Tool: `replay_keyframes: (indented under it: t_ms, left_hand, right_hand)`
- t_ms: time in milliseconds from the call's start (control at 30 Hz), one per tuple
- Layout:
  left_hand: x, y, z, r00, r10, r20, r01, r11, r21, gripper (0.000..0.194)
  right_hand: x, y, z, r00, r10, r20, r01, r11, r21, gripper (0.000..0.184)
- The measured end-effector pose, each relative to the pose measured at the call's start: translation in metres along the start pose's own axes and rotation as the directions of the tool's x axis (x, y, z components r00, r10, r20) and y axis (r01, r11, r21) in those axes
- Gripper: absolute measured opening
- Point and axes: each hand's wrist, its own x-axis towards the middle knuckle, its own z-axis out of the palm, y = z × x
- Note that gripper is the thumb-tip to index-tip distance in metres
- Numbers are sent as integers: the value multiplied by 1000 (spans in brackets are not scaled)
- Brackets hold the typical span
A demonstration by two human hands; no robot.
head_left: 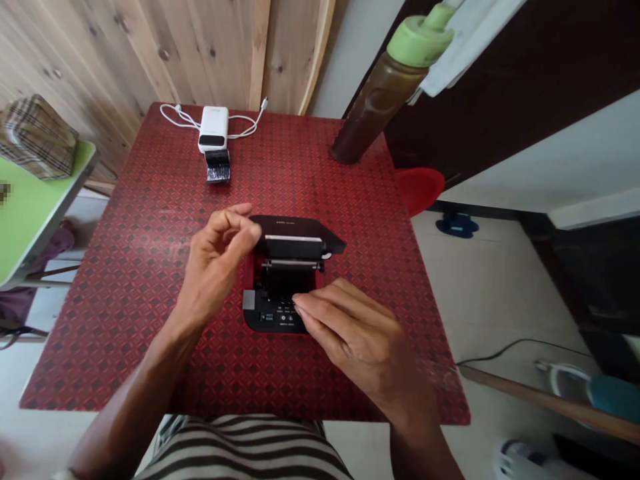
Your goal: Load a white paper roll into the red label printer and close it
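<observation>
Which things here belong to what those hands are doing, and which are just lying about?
In use:
device, its lid raised
left hand, at the lid
right hand, at the device's front

Apparently lying about:
power bank
shiny black item
bottle

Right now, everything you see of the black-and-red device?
The device looks plastic, black and red. Its lid is raised over a dark cavity with a metallic-looking rod. The front panel bears printed symbols and a grey square. It sits on the red table, left grip at the lid, right grip at the front panel.
</observation>
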Motion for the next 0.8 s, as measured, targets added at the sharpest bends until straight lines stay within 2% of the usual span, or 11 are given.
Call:
replay_keyframes:
  t_ms: [67,200,300,400,567,800]
  left_hand:
    - [-14,-3,-4,998,-61,17,61,998,0,16]
    - [-36,-15,-9,975,-212,68,216,975,-61,60]
    - [-42,-23,-10,954,-274,119,286,953,-99,68]
    - [-43,-26,-9,949,-276,150,296,946,-132,65]
    - [-45,-26,-8,948,-278,153,301,941,-154,65]
    - [-47,-26,-9,959,-216,181,240,963,-123,61]
  right_hand:
    - [-2,-3,0,1000,4,5,-4,1000,-29,20]
    - [-6,-7,3,1000,25,-3,-25,999,-44,21]
    - [-6,-8,4,999,42,0,-42,998,-46,19]
    - [-4,-8,4,998,61,-22,-62,998,-31,12]
    - [-7,-2,3,991,90,-97,-100,990,-104,32]
    - [-11,1,7,993,96,-76,-105,985,-137,29]
